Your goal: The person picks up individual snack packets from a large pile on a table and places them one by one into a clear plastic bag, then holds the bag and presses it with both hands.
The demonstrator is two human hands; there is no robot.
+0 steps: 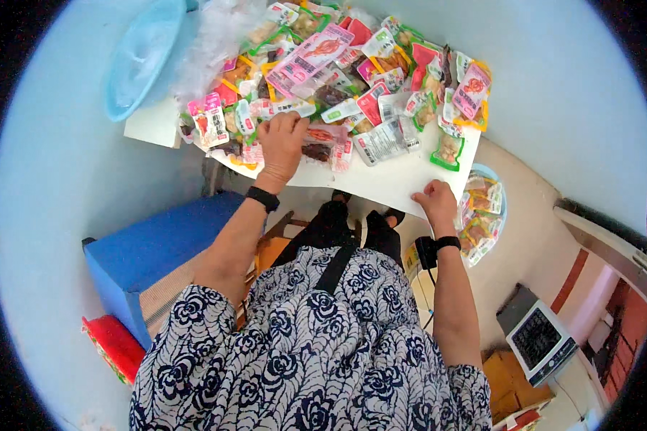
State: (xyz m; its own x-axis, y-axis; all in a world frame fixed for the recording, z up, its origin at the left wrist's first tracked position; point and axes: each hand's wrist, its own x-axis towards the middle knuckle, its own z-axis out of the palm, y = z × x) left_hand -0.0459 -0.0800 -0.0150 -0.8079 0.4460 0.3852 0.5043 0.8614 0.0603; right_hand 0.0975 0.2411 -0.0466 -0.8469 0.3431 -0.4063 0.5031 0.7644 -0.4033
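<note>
Nearest to me, my right hand (436, 201) rests curled into a loose fist on the bare near edge of the white table (402, 179), at about four o'clock from the table's middle; I cannot see anything inside it. At three o'clock from it, lower down, sits one light-blue basin (497, 179) holding a handful of packets.

Farther out, at about ten o'clock from the right hand, my left hand (282, 140) lies palm down with fingers bent onto the heap of snack packets (352, 79), touching a dark reddish packet (316, 147) just at its three o'clock. That packet's long axis runs roughly nine to three. The left hand is plainly the nearer one.

Beyond, the heap spreads toward twelve o'clock, too many to count, dozens. One pale blue lid (144, 57) sits at ten o'clock.
</note>
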